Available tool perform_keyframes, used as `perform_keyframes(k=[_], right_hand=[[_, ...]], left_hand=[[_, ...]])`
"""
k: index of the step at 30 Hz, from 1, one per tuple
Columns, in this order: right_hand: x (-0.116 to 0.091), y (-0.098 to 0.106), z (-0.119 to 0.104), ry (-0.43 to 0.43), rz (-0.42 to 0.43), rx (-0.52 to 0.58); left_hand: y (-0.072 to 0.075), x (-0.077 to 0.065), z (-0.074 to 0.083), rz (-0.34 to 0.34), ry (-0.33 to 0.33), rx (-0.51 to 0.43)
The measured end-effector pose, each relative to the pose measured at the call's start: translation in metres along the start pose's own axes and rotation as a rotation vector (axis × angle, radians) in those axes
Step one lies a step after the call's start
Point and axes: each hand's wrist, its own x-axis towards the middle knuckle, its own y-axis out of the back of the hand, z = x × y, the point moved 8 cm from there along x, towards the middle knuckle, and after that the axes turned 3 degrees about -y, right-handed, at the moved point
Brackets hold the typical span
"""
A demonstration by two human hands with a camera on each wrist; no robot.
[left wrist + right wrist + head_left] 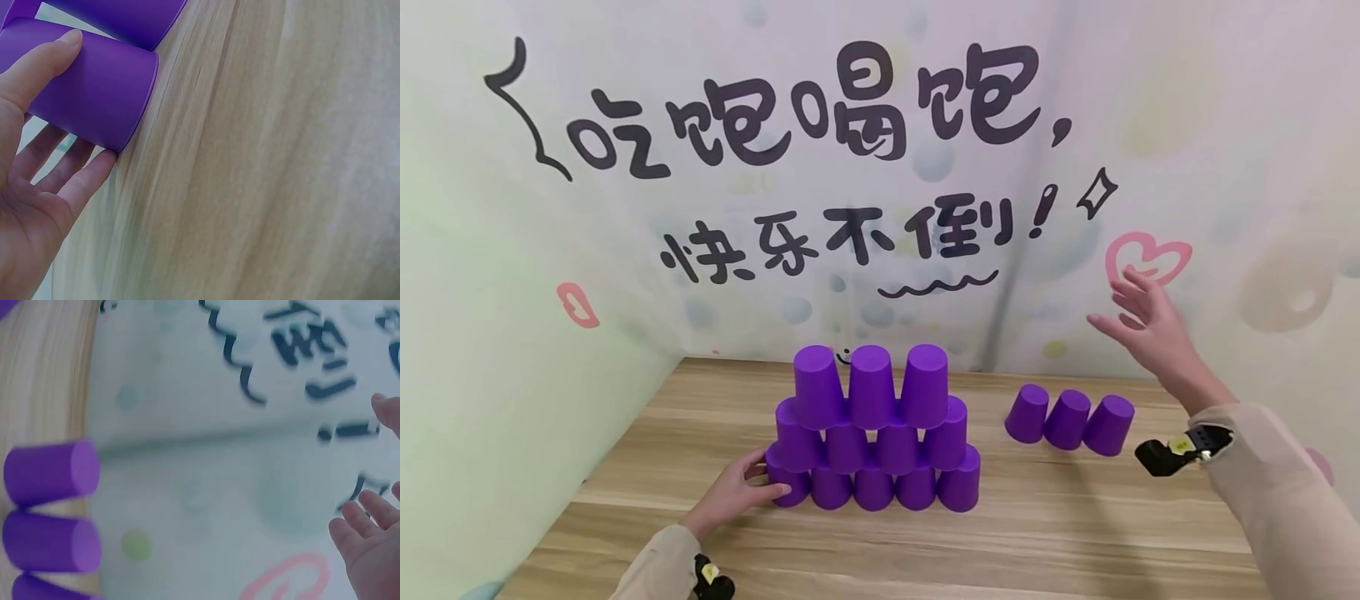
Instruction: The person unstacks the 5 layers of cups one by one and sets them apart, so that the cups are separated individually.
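Note:
Purple cups stand upside down in a three-tier stack, with three cups in its top row (870, 387) and several in each row below. At the stack's lower left, my left hand (737, 490) grips the end cup of the bottom row. In the left wrist view the thumb lies across this purple cup (103, 87), and the other fingers reach round its far side. My right hand (1156, 333) is raised in the air at the right, fingers spread and loosely bent, holding nothing. Below it, apart from the stack, three more purple cups (1068, 420) stand upside down in a row.
The wooden tabletop (1045, 533) runs back to a pale wall sheet (880, 325) with large dark lettering. Another pale wall (497, 400) borders the table on the left. A small black device (1180, 450) sits at the right wrist.

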Motion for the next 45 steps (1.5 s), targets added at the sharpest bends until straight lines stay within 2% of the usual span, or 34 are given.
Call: perform_keyframes(k=[6,11,15,19,23,34,38,45], right_hand=[[-0.006,-0.044,-0.055,0.093,-0.138,0.067],[-0.017,-0.087,-0.084,0.179,-0.278,0.141],[-0.026,-0.123,-0.092,0.227,-0.362,0.189],[-0.035,-0.157,-0.09,0.216,-0.428,0.253],[-0.042,-0.179,-0.086,0.19,-0.455,0.288],[-0.046,-0.193,-0.076,0.128,-0.425,0.272],[-0.047,-0.194,-0.075,0.132,-0.425,0.247],[-0.045,-0.185,-0.08,0.14,-0.412,0.273]], left_hand=[[-0.001,0.0,0.001,0.005,0.011,-0.007],[-0.001,-0.001,0.0,0.004,0.036,-0.006],[-0.001,0.0,-0.001,0.003,0.04,0.004],[-0.001,0.0,0.001,-0.002,0.031,0.011],[-0.001,0.0,0.002,-0.005,0.028,0.005],[0.0,0.0,-0.002,0.002,0.044,-0.011],[0.0,0.0,-0.002,0.006,0.046,-0.005],[-0.001,0.0,0.0,-0.004,0.034,-0.01]])
